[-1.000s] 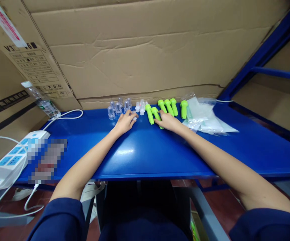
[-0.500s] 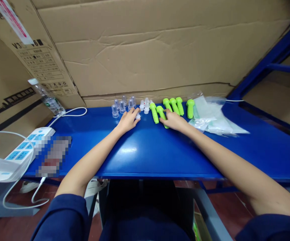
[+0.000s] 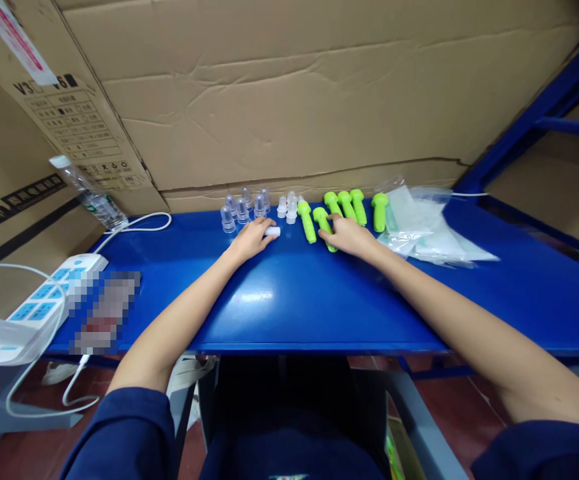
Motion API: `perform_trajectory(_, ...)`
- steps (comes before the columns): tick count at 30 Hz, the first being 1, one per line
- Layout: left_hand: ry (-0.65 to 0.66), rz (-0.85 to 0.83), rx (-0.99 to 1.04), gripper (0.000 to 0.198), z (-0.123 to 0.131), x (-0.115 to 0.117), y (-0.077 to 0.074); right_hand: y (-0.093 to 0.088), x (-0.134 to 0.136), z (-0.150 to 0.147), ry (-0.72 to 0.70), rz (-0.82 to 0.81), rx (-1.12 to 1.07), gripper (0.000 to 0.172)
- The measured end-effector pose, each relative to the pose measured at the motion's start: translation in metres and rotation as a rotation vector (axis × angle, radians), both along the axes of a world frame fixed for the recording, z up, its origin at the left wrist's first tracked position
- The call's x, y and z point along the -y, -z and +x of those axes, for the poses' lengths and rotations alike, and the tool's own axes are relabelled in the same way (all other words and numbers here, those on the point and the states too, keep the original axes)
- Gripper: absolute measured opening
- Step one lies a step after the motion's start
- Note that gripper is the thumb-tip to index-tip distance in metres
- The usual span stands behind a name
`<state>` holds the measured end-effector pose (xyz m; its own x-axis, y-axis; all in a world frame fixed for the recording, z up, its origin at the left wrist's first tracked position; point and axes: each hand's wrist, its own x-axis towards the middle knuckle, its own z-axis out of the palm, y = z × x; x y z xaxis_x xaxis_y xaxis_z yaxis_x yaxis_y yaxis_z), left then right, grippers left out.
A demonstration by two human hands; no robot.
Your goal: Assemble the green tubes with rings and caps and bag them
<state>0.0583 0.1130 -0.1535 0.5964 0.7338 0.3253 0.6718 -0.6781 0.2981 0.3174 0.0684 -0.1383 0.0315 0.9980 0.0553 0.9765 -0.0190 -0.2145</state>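
Observation:
My left hand [image 3: 254, 239] is closed around a small whitish plastic piece [image 3: 272, 231], its round end showing past the fingertips. Just behind that hand stand several clear plastic caps [image 3: 242, 212]. To their right is a small group of translucent white plastic pieces [image 3: 291, 212]. My right hand [image 3: 345, 235] grips a bright green, bolt-shaped plastic piece [image 3: 324, 227] between thumb and fingers, low on the table. Another green piece [image 3: 307, 223] lies just left of it. Several more green pieces [image 3: 348, 207] lie behind and to the right.
Clear plastic bags [image 3: 434, 233] lie right of the green pieces on the blue table [image 3: 289, 300]. At left are a white power strip [image 3: 44, 300], a blurred phone [image 3: 107, 310] with its cable, and a leaning plastic bottle [image 3: 94, 200]. A cardboard wall [image 3: 294, 100] bounds the back.
In my left hand the whitish piece has tipped over so that its end now points right. My right hand stays on the same green piece. The view has shifted slightly.

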Motion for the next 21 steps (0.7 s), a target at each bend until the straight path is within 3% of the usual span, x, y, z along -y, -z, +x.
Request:
perform_trajectory(8,-0.009,0.018,-0.035,0.025,0.0,0.003,0.0,-0.004,0.001,0.004,-0.016,0.097,-0.077,0.055)
perform_trajectory(13,-0.03,0.013,0.037,0.022,-0.001,0.001,0.003,-0.006,0.004,0.001,-0.063,0.261,-0.231,0.058)
perform_trajectory(18,-0.011,0.027,0.19,0.027,0.0,-0.006,0.007,-0.001,0.0,0.004,-0.212,0.453,-0.353,0.063)
perform_trajectory(21,-0.04,0.035,0.314,0.039,0.001,-0.007,0.006,0.003,-0.004,0.008,-0.366,0.498,-0.334,0.057)
